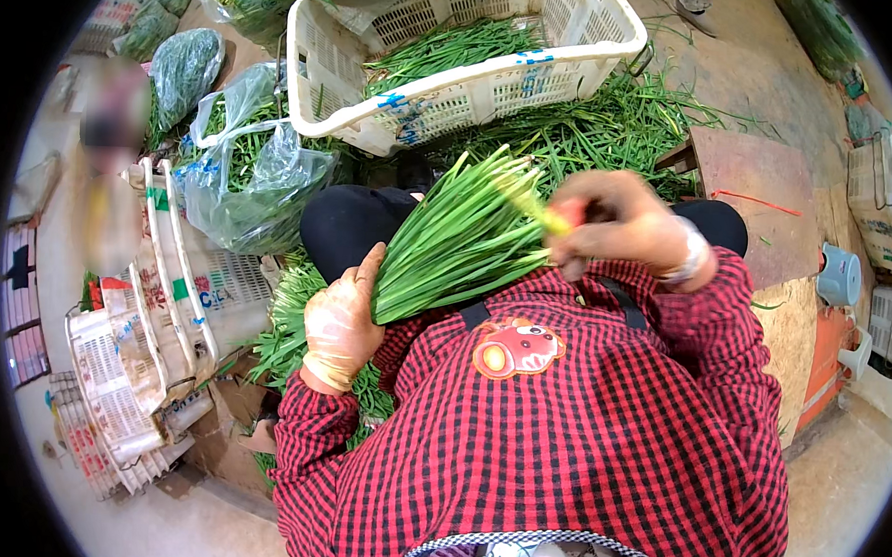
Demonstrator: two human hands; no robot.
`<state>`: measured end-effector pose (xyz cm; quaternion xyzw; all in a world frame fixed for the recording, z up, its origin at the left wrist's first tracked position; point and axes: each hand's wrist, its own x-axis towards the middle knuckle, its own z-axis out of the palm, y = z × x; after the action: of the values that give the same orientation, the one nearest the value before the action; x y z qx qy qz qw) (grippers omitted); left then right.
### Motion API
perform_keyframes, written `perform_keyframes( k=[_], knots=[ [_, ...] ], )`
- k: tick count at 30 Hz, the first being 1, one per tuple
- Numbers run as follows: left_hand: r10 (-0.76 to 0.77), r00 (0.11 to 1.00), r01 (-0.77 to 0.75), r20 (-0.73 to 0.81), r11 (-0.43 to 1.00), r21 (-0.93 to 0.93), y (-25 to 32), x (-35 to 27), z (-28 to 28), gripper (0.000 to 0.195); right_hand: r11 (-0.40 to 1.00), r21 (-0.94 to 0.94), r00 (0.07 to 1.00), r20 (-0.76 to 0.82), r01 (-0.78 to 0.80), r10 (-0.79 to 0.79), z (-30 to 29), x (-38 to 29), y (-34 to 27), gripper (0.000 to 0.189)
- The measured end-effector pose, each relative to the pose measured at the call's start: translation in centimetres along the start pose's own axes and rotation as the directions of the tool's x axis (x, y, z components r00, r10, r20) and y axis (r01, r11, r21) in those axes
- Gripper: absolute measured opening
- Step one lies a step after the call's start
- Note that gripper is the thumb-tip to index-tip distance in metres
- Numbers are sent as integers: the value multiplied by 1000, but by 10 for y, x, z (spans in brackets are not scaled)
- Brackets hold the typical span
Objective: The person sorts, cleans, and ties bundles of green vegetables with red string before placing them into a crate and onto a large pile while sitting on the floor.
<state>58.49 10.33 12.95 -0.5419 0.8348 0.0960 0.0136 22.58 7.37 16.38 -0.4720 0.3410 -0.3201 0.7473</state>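
A fanned bunch of long green leafy stalks, like garlic chives [459, 238], lies across my lap with its pale ends towards the upper right. My left hand [346, 315], in a thin translucent glove, is closed around the leafy lower-left end. At the pale ends is my right hand [620, 226], blurred by motion, its fingers curled on a small red and yellow-green thing too blurred to name. Beyond the bunch stands a white plastic crate [454, 85] with more green stalks [456, 51] inside.
Loose greens [617, 129] are heaped behind the crate's near side and right end. Filled plastic bags [260, 173] and stacked white crates [184, 289] stand to the left. At the right are a wooden board [755, 202] with a red tie [757, 202] and a blue plastic stool [839, 275].
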Motion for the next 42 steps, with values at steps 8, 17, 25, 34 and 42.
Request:
perform_keyframes(
  k=[8, 17, 25, 34, 42],
  knots=[
    [-109, 989, 147, 99, 768, -623, -7, 7, 7, 78, 835, -546, 730, -596, -63, -335, -99, -17, 21, 53],
    [-28, 995, 76, 96, 830, -552, 22, 13, -14, 73, 821, -571, 965, -229, -25, -130, -60, 74, 12, 60],
    [55, 998, -31, 36, 874, -485, 36, 5, -15, 72, 980, -62, 843, -503, 187, -193, -117, 40, 30, 20],
    [62, 993, -15, 96, 902, -431, 42, 13, -12, 76, 655, -729, 933, -345, -198, -102, -79, 29, 52, 41],
    [59, 996, -25, 60, 890, -456, 35, 9, -4, 72, 739, -672, 819, -397, 49, -415, -76, 28, 53, 24]
  ],
)
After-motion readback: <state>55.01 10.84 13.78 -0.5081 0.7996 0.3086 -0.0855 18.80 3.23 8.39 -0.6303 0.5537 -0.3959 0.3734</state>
